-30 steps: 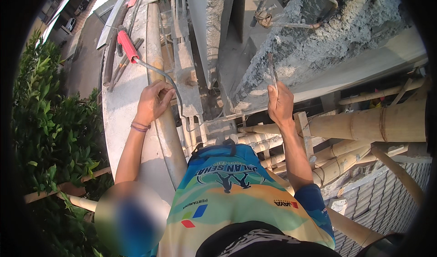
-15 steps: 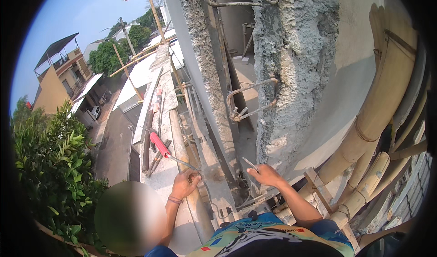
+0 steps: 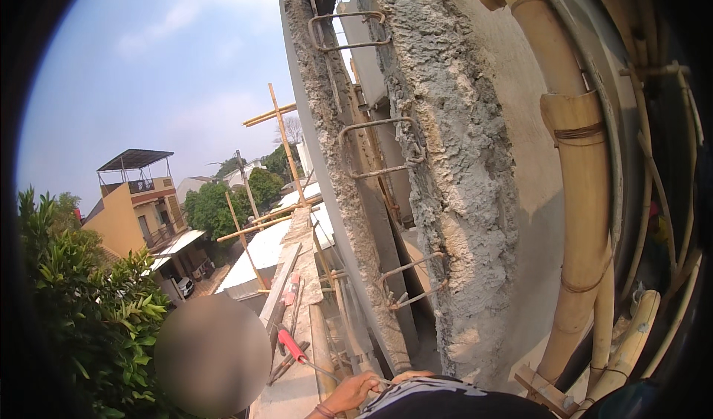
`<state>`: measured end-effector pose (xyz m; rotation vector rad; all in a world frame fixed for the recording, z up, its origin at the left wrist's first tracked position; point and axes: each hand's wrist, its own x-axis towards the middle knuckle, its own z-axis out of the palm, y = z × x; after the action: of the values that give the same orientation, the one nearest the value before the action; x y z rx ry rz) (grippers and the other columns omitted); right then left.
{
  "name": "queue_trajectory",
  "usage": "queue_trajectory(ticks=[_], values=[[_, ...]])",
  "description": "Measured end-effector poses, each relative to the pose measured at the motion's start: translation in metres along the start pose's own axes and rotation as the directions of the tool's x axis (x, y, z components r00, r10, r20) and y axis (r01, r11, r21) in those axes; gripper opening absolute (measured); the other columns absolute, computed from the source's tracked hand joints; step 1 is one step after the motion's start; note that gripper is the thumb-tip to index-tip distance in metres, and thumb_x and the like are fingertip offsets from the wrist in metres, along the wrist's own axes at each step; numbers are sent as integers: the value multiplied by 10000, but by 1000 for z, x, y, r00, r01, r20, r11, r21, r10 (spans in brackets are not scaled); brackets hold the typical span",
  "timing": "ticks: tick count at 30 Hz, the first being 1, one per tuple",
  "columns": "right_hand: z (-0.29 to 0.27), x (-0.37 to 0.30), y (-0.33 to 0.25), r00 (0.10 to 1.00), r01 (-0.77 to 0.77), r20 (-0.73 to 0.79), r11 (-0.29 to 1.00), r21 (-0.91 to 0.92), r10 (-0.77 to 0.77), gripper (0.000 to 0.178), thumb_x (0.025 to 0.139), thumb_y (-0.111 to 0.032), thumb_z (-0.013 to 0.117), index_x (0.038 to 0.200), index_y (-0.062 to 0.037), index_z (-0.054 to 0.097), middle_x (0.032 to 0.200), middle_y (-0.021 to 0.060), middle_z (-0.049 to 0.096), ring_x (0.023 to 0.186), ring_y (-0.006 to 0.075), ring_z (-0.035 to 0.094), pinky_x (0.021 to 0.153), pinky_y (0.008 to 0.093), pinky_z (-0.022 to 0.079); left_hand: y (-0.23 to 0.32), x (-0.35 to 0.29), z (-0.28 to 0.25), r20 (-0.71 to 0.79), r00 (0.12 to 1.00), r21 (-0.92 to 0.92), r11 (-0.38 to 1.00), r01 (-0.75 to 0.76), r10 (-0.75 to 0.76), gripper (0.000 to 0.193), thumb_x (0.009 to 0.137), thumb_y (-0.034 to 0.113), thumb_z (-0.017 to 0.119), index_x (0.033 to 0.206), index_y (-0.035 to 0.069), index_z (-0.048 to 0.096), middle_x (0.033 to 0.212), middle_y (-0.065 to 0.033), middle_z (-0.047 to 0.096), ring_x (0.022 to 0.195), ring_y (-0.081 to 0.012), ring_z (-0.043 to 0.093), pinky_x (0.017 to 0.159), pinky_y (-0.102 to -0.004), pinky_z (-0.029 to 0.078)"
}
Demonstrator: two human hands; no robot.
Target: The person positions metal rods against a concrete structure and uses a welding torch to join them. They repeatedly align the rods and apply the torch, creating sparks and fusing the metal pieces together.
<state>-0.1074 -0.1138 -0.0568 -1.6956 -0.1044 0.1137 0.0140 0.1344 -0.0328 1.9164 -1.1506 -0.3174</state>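
The left hand [image 3: 350,395] is at six o'clock, low in view, its fingers bent and partly closed toward the right hand [image 3: 413,376]. Whether it grips anything cannot be told. The right hand shows only a strip of skin above the black cloth with white markings [image 3: 438,398]; its opening and any hold cannot be told.

The red-handled tool with a thin bent metal rod [image 3: 292,344] lies at ten o'clock from the left hand, over the pale grey concrete ledge [image 3: 282,403]; its rod runs down to that hand.

Risk, as judged: a sleeve or wrist catching the rod could turn the tool and tip it off the ledge's outer side. The dark loose rods [image 3: 281,368] beside the handle could roll if knocked. The rusty, rectangular bent-steel loop [image 3: 413,281], at twelve o'clock from the right hand, could snag or scrape a raised forearm.

Edges: the rough, broken grey concrete edge [image 3: 468,226] bounds the room at one o'clock; the thick tan bamboo pole [image 3: 581,196] stands beyond, toward two. Open room lies toward nine and ten, past the ledge, above the dense green leafy shrub [image 3: 111,308].
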Motion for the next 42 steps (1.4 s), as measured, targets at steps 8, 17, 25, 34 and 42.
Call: queue_trajectory(ticks=[8, 17, 25, 34, 42], values=[[27, 28, 54, 992, 82, 82, 977, 197, -100, 490, 987, -420, 634, 1340, -83, 583, 1145, 70, 663, 963, 206, 608, 617, 366, 565, -4, 16, -12, -115, 993, 215, 975, 54, -29, 315, 1040, 300, 524, 1187, 50, 647, 1008, -139, 711, 960, -293, 690, 885, -374, 510], [2, -18, 32, 978, 80, -157, 938, -337, -140, 642, 1032, -538, 413, 1107, 56, 646, 942, 225, 702, 914, 346, 678, 837, 451, 489, -33, -21, -49, -227, 948, 570, 759, 315, -223, 419, 942, 393, 664, 1196, 60, 675, 1074, -185, 683, 950, -343, 687, 853, -413, 544], [-12, -43, -36, 710, 582, 23, 568, -582, -704, 312, 953, -268, 639, 773, -25, 559, 736, 150, 558, 735, 346, 563, 861, 476, 450, -62, -34, -46, -491, 860, 338, 879, 335, -139, 260, 898, 267, 745, 976, 19, 740, 835, -140, 736, 730, -221, 696, 706, -336, 548], [-4, -53, -52, 611, 666, 114, 431, -609, -783, 323, 916, -260, 695, 751, -30, 539, 722, 121, 490, 724, 313, 515, 978, 496, 435, -57, -28, -45, -496, 852, 296, 891, 344, -164, 236, 902, 238, 737, 930, 4, 721, 749, -142, 709, 648, -212, 673, 644, -327, 531], [-1, -57, -65, 411, 773, 147, 258, -580, -900, 364, 878, -278, 733, 710, -39, 515, 691, 82, 456, 671, 295, 497, 948, 506, 467, -62, -28, -45, -478, 871, 345, 889, 302, -111, 248, 893, 248, 738, 925, 2, 728, 765, -160, 722, 676, -236, 705, 660, -345, 547]])
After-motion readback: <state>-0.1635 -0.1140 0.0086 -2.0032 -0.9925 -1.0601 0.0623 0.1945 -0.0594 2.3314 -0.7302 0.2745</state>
